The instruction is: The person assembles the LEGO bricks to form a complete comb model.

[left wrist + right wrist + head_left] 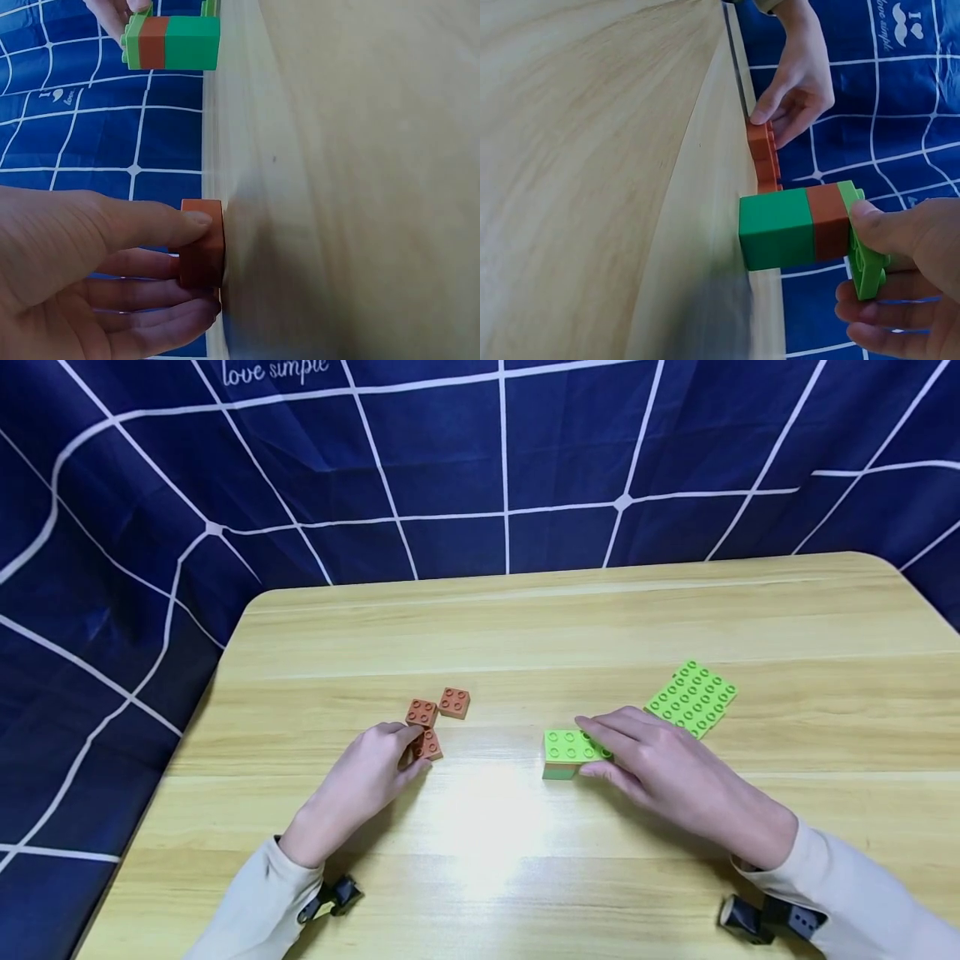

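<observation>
My left hand pinches a reddish-brown square brick on the table; the left wrist view puts the thumb on the brick's near side. Two more reddish-brown bricks lie just beyond it, one directly behind and another to the right. My right hand holds the end of a light green studded piece, thumb on one side and fingers on the other. That piece tops a stack, overhanging it, above a reddish-brown layer and a darker green block that stands on the table.
A light green studded plate lies behind my right hand, partly covered by it. The wooden table ends at a dark blue cloth with white lines. Small black cameras hang from both wrists.
</observation>
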Action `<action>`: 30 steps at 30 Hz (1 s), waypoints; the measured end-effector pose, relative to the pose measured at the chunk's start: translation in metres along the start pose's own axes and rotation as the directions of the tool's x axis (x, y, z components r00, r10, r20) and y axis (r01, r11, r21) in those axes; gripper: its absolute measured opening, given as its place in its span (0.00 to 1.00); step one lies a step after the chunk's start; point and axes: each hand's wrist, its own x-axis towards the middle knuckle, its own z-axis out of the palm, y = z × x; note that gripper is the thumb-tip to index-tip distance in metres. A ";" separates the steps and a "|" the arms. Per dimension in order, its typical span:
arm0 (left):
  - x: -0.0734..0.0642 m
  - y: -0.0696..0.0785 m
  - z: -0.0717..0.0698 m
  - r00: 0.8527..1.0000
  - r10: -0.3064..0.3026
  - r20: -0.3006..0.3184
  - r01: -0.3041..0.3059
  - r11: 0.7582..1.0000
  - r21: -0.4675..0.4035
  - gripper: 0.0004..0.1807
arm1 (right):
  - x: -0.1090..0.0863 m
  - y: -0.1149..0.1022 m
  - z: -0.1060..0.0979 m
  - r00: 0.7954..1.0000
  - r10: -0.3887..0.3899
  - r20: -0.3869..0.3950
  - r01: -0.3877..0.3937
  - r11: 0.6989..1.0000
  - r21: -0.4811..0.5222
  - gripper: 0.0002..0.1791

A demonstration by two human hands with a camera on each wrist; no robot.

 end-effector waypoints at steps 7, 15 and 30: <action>-0.001 0.000 0.000 1.000 0.014 -0.021 -0.015 1.000 -0.022 0.19 | 0.000 0.001 0.000 1.000 0.004 0.002 -0.004 1.000 0.000 0.30; -0.001 0.004 -0.003 0.999 0.029 -0.045 -0.031 0.999 -0.035 0.22 | 0.000 0.000 0.001 1.000 0.008 0.007 -0.008 1.000 -0.004 0.29; 0.003 0.009 -0.005 0.995 0.060 -0.074 -0.065 0.996 -0.065 0.23 | -0.002 -0.001 0.002 1.000 0.010 -0.008 -0.010 1.000 -0.016 0.29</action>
